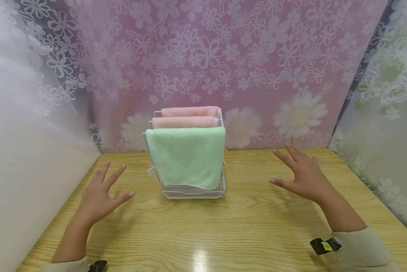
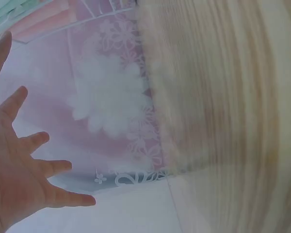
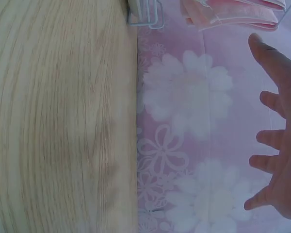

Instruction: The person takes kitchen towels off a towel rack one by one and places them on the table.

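A white wire rack stands on the table between my two hands. Over its front bar hangs a green towel; behind it are a pale pink towel and, at the back, a deeper pink towel. To the left of the rack is my left hand, fingers spread, holding nothing. My right hand is farther off on the right side, also spread and touching nothing. Both wrist views show the palms bare, with parts of the pink towels at the top edge.
The wood-grain table ends at a pink flowered curtain behind the rack. A white wall or sheet bounds the left, and a flowered curtain the right. A white tray forms the rack's base.
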Motion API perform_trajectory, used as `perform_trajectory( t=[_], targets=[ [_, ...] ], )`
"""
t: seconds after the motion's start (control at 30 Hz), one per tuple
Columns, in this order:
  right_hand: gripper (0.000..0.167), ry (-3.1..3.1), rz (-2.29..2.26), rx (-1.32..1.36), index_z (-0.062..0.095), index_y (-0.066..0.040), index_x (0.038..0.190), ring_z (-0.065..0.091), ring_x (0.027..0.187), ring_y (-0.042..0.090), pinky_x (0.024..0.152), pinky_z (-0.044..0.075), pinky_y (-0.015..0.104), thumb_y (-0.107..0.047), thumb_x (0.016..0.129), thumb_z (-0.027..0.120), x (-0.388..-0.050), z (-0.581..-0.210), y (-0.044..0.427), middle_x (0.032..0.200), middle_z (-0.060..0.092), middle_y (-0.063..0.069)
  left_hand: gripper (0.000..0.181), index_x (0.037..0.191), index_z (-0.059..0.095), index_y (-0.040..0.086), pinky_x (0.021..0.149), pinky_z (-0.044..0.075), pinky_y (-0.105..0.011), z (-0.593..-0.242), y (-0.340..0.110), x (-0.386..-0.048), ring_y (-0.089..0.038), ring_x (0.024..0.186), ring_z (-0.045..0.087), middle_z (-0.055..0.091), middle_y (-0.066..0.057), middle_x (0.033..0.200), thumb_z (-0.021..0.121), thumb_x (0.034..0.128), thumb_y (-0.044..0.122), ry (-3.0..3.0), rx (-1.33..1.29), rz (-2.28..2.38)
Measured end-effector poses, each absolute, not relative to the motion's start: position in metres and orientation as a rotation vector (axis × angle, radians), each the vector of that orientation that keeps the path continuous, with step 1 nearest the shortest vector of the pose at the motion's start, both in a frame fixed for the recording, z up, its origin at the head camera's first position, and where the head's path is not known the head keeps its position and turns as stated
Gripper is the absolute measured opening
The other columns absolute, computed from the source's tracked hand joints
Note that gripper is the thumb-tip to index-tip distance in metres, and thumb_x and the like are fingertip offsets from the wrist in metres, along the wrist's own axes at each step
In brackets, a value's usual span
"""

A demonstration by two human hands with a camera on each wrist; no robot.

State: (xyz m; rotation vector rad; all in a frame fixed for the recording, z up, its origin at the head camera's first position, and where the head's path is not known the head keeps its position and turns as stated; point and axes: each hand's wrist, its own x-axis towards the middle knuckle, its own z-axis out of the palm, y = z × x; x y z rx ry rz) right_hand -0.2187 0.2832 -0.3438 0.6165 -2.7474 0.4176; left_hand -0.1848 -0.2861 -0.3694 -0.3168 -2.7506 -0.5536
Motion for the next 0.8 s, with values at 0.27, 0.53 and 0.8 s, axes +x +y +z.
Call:
perform_trajectory(
  t=[0.27, 0.53, 0.8],
  targets=[
    [0.087, -2.582, 0.498, 0.762, 0.040, -0.017, 0.150, 0.030, 0.133, 0.054, 0.096, 0.032, 0.074, -0.037, 0.077, 0.083, -0.221, -0.343, 0.280, 0.156, 0.025, 0.021, 0.084, 0.155, 0.026, 0.032, 0.090, 0.024, -0.084, -0.368, -0.282, -0.186, -0.056, 0.139, 0.015, 0.010, -0.018, 0.160, 0.074, 0.0864, 0.041, -2.706, -0.336, -0.843],
    [0.089, -2.529, 0.510, 0.809, 0.042, -0.018, 0.149, 0.034, 0.131, 0.052, 0.092, 0.037, 0.072, -0.032, 0.073, 0.087, -0.219, -0.337, 0.273, 0.154, 0.031, 0.019, 0.083, 0.154, 0.031, 0.028, 0.091, 0.024, -0.084, -0.366, -0.276, -0.189, -0.054, 0.140, 0.014, 0.015, -0.019, 0.159, 0.077, 0.0850, 0.031, -2.624, -0.382, -0.977],
    [0.093, -2.478, 0.534, 0.858, 0.040, -0.022, 0.150, 0.037, 0.131, 0.050, 0.092, 0.039, 0.071, -0.030, 0.071, 0.088, -0.218, -0.331, 0.267, 0.154, 0.033, 0.016, 0.083, 0.153, 0.033, 0.023, 0.093, 0.025, -0.082, -0.360, -0.269, -0.187, -0.051, 0.140, 0.016, 0.017, -0.016, 0.158, 0.079, 0.0842, 0.027, -2.586, -0.383, -1.061]
  ],
)
